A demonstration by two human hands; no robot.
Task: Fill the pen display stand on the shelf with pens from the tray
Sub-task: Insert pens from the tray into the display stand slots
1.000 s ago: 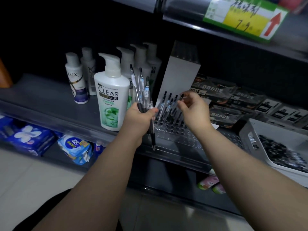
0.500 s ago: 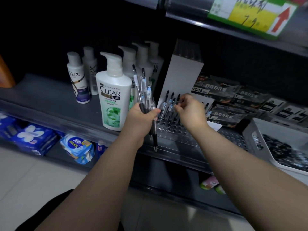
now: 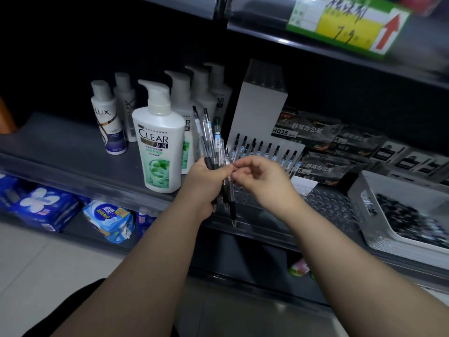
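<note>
My left hand (image 3: 206,181) grips a bundle of clear black-tipped pens (image 3: 213,142) fanned upward, in front of the shelf. My right hand (image 3: 262,178) has its fingertips pinching one pen of that bundle, right beside my left thumb. Behind both hands stands the clear pen display stand (image 3: 330,203) with rows of holes; several pens (image 3: 267,150) stand upright in its back rows. The white tray (image 3: 364,190) at the right holds a heap of black pens (image 3: 408,215).
A large CLEAR shampoo bottle (image 3: 159,139) stands just left of my left hand, with more pump bottles and LUX bottles (image 3: 107,117) behind. A white box (image 3: 257,105) rises behind the stand. Dark pen packets (image 3: 323,135) lie at right. Blue packs (image 3: 43,207) fill the lower shelf.
My right hand has drawn back from the pens in the stand, empty, and moved left to the bundle in my left hand, where it now pinches a pen.
</note>
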